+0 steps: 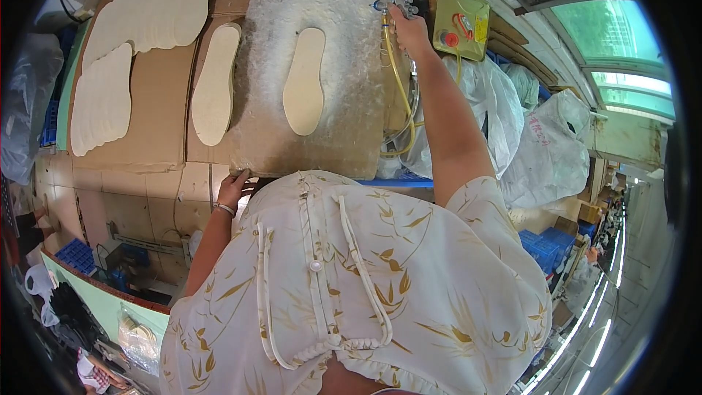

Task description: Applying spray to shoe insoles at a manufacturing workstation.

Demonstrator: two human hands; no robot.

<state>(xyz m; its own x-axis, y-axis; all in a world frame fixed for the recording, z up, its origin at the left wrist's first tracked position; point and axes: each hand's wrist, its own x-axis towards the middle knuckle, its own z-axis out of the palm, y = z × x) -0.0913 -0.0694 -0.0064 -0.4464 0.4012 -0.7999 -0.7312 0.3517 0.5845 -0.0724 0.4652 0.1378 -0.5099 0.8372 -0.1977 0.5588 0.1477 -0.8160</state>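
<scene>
Stretched out to the far right of the work surface, my right hand (411, 29) is closed around a metal spray gun (398, 2) with a yellow hose (395, 77) running down from it. My left hand (232, 189) is at the near edge of the cardboard, by its lower left corner; its fingers are partly hidden there. One cream insole (304, 81) lies alone on a board (351, 148) coated with whitish residue, toe end away from me. Another insole (216, 84) rests just left of that board.
Overlapping rows of insoles (150, 15) cover the cardboard (157, 128) at the left. A yellow-green metal can (459, 19) with a red cap stands right of my right hand. White plastic bags (548, 146) bulge along the right side. Blue crates (541, 249) sit farther right.
</scene>
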